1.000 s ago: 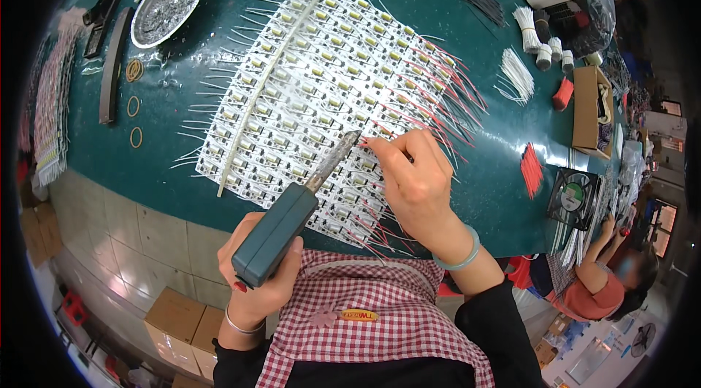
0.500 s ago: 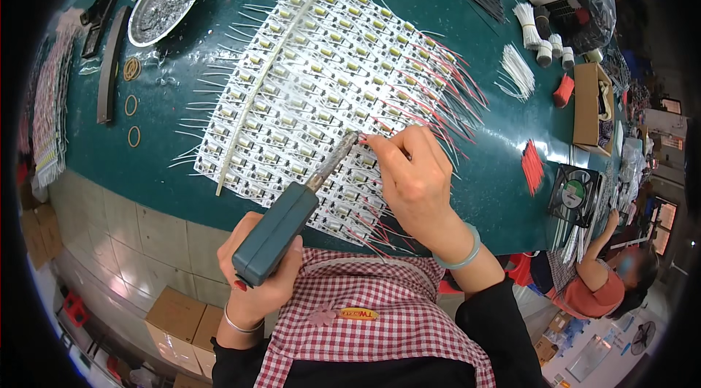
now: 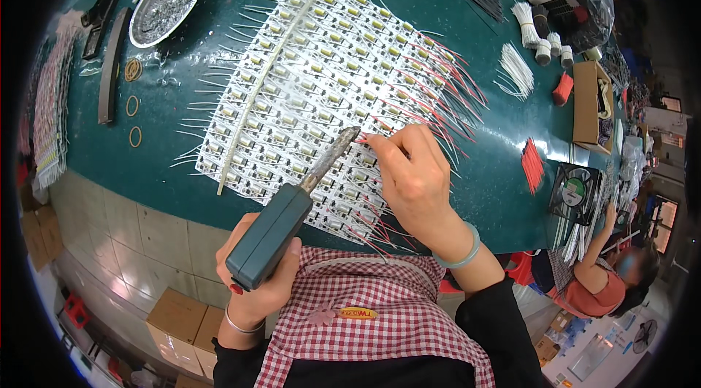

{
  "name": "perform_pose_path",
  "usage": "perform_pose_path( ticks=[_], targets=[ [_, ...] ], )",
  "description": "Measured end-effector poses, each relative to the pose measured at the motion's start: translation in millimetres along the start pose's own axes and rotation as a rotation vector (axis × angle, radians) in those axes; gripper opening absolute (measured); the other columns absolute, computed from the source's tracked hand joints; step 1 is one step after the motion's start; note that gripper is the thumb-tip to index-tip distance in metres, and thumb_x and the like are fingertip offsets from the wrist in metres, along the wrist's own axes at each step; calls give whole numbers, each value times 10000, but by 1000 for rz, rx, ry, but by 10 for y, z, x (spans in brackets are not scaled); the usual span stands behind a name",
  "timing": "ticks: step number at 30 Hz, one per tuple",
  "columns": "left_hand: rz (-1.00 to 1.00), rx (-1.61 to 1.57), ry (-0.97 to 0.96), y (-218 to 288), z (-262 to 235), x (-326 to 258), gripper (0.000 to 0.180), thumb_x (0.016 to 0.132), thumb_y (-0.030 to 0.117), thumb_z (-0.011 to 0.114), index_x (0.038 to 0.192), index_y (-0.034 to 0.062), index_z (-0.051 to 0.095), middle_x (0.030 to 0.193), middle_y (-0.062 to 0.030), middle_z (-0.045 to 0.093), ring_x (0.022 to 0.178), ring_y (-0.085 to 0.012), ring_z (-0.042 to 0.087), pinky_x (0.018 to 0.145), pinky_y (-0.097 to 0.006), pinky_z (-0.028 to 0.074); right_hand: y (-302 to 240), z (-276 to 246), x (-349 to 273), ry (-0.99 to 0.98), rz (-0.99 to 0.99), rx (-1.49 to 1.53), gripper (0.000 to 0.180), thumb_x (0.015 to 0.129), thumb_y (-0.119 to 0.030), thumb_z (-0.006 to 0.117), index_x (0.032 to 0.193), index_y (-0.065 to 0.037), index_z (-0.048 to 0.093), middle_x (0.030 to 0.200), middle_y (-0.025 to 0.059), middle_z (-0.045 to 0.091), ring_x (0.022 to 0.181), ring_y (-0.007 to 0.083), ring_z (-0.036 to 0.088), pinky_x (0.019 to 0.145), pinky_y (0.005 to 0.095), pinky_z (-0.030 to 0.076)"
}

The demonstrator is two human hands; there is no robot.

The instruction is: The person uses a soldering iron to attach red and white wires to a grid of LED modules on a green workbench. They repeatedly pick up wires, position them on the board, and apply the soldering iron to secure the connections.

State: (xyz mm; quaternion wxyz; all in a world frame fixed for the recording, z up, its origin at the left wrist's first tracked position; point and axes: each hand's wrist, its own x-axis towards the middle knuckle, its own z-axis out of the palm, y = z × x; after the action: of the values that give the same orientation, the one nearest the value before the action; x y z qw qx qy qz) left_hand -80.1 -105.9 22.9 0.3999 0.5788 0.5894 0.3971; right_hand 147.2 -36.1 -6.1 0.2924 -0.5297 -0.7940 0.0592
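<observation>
My left hand point(image 3: 257, 303) is wrapped round the dark green handle of a soldering iron point(image 3: 267, 236). Its long metal tip points up and right over a panel of small white circuit boards point(image 3: 292, 107) lying on the green table. Thumb and finger of my right hand point(image 3: 413, 182) pinch a thin red wire point(image 3: 361, 138) just right of the iron's tip, close to the boards. A small gap seems to separate tip and wire. Several red wires point(image 3: 456, 96) stick out from the panel's right side, white ones from its left. A pale strip point(image 3: 266, 92) lies lengthwise across the boards.
At the far left stands a foil-like bowl point(image 3: 166, 6) of metallic scraps, near a dark bar point(image 3: 113, 66) and rubber bands point(image 3: 132, 106). Toward the right lie white wires point(image 3: 517, 71), red wires point(image 3: 532, 166), a cardboard box point(image 3: 586, 107) and a fan point(image 3: 575, 194). Another person point(image 3: 602, 282) sits at right.
The soldering iron has shifted slightly; its tip has moved a little up and left, away from the red wire, and its handle a little left. My right hand stays nearly still.
</observation>
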Motion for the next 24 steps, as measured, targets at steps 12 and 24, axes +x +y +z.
perform_pose_path(
  ticks=[12, 24],
  targets=[
    [-54, -58, 76, -120, -55, -148, 261, 727, -51, 719, 979, -93, 663, 938, -182, 662, 767, -232, 660, 652, -306, 523, -164, -298, -56, 152, -78, 42, 329, 639, 51, 669, 963, -5, 681, 805, 62, 588, 734, 235, 558, 596, 331, 451],
    [6, 11, 17, -85, -92, -179, 209, 711, -55, 731, 911, -77, 673, 907, -172, 671, 760, -264, 667, 661, -320, 530, -167, 42, -134, 52, 12, 73, 257, 692, 54, 674, 945, 9, 678, 794, 82, 546, 727, 242, 544, 609, 347, 464]
  ],
)
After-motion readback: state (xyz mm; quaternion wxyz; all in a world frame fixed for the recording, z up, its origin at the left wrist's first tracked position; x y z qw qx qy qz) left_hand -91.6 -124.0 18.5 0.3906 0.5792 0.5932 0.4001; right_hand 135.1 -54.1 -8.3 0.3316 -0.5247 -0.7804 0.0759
